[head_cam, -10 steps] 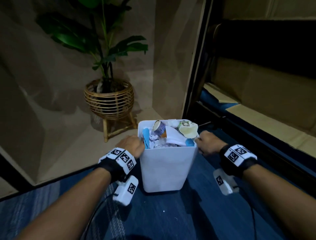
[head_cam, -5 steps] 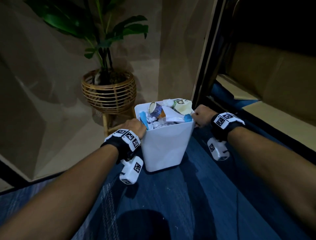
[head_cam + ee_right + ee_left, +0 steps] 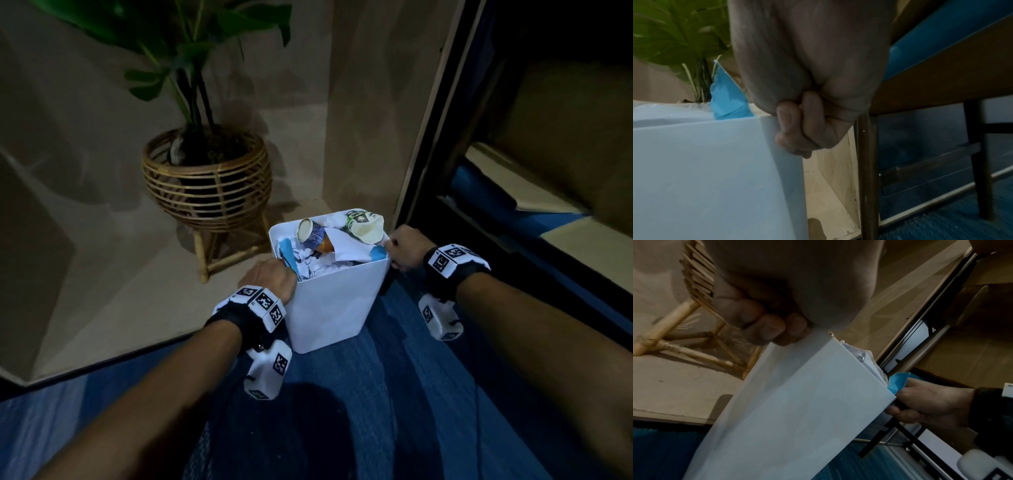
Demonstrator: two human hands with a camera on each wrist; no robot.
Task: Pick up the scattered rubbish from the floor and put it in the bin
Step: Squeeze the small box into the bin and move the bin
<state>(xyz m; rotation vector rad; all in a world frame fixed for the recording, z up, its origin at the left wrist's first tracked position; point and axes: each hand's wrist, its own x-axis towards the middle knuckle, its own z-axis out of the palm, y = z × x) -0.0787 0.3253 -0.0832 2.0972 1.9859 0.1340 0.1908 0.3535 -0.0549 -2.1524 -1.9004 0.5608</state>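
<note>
We see both hands grasping the white bin (image 3: 329,308) at its rim. The left hand (image 3: 272,275) has its fingers (image 3: 764,326) curled over the near-left corner, and the right hand (image 3: 406,246) pinches the right corner, fingers (image 3: 797,129) folded against the outer wall. The bin is a square, smooth-sided plastic tub that narrows toward its base. It tilts between the 2 hands above the blue carpet (image 3: 376,411); we cannot tell whether its base touches the floor. It is heaped to the top with rubbish: crumpled white paper (image 3: 320,265), a patterned paper cup (image 3: 310,233) lying on its side, a crushed cream cup (image 3: 364,224) and torn blue paper (image 3: 376,253) poking up at the right corner. Just behind the bin's left side stands a rattan planter (image 3: 207,181) on wooden legs, holding a leafy plant (image 3: 191,51). A dark-framed chair (image 3: 941,113) stands to the right.
</note>
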